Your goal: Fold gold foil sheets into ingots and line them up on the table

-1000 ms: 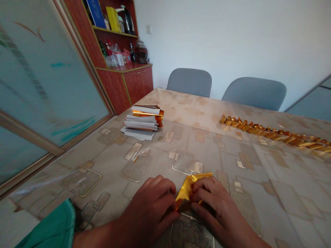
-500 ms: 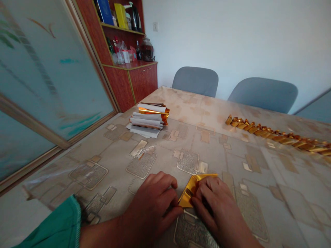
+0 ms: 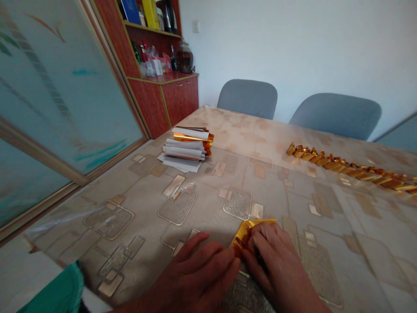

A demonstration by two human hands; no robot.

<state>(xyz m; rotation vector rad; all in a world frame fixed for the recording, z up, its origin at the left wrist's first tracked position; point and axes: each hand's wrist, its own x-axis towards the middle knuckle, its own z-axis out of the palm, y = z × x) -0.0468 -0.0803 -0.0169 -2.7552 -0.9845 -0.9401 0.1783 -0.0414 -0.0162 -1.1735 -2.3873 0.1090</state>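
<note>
A folded piece of gold foil paper (image 3: 240,234) lies on the patterned tablecloth in front of me. My right hand (image 3: 272,256) grips it from the right, fingers curled over its right part, so that part is hidden. My left hand (image 3: 202,271) rests low on the left with its fingers stretched out, the fingertips reaching the paper's lower left corner. Whether the left fingertips press on the paper or only meet its edge, I cannot tell.
A stack of folded gold and white paper sheets (image 3: 187,150) lies at the far left. A long row of folded gold pieces (image 3: 352,168) runs along the right. Behind the table (image 3: 224,124) stand two grey chairs (image 3: 247,99). A red-brown cabinet (image 3: 179,98) is at the back left.
My left hand has turned and flattened, its curled fingers now straightened and lower over the paper's left corner. My right hand keeps its hold on the gold paper. The view has tilted slightly.
</note>
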